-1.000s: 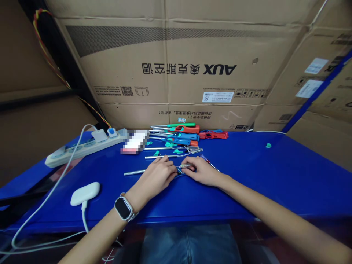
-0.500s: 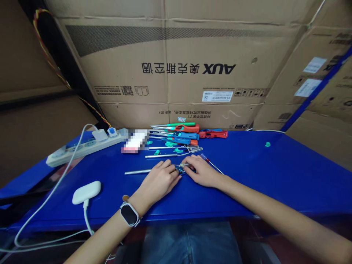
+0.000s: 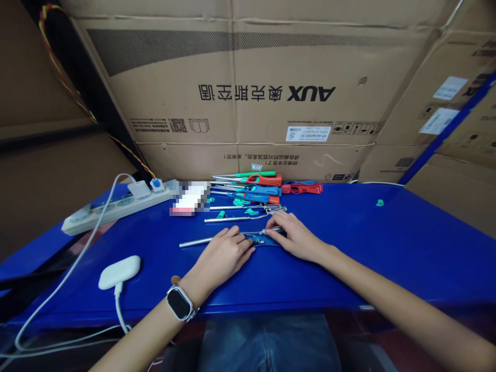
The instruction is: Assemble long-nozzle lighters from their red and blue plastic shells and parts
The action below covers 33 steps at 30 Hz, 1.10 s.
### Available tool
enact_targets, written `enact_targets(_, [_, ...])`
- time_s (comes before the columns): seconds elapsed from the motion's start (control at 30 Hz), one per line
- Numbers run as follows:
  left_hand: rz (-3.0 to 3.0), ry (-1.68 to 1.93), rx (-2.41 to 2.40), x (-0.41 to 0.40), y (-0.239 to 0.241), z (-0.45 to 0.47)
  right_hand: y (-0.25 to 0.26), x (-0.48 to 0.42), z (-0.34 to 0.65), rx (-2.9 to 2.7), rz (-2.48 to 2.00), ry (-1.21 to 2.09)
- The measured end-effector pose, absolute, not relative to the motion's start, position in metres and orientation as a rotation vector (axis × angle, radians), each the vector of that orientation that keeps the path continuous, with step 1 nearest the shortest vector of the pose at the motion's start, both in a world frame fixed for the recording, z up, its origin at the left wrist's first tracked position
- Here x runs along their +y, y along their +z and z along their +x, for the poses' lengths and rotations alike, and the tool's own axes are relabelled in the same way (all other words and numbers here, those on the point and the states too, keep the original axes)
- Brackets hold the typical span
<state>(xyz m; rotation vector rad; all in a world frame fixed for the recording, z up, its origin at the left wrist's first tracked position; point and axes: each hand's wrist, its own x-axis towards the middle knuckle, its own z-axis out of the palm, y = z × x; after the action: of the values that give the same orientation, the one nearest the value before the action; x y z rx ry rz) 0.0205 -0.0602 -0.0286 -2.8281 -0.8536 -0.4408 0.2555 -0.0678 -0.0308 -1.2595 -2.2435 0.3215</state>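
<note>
My left hand (image 3: 225, 256) rests on the blue table with its fingers closed over the metal tube (image 3: 194, 242) of a taken-apart gas lighter. Beyond its fingertips show a small dark blue part and thin wires (image 3: 256, 239). My right hand (image 3: 297, 236) pinches a slim, clear-looking piece (image 3: 276, 229) with a pale end, just right of those wires. A thin line seems to link it with the tube; my fingers cover part of it. Behind both hands lie a second metal tube (image 3: 227, 220) and several green plastic bits (image 3: 251, 212).
Assembled gas lighters (image 3: 263, 191) with red and blue bodies lie in a row at the back, beside a green-handled tool (image 3: 263, 174). At left are a blurred phone (image 3: 189, 199), a power strip (image 3: 116, 206) and a white case (image 3: 120, 272) on a cable. Cardboard (image 3: 251, 62) walls the back.
My right hand has moved slightly right, drawing the slim piece away from the blue part. The screwdriver-like tool beside that hand no longer shows. My left hand has barely moved.
</note>
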Motion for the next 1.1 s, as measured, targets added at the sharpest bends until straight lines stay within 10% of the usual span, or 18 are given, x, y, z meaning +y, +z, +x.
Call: enact_targets(1.1, [-2.859,-0.520,-0.760,-0.053,-0.028,0.030,-0.030,-0.076,0.252,-2.364,-1.287,0.170])
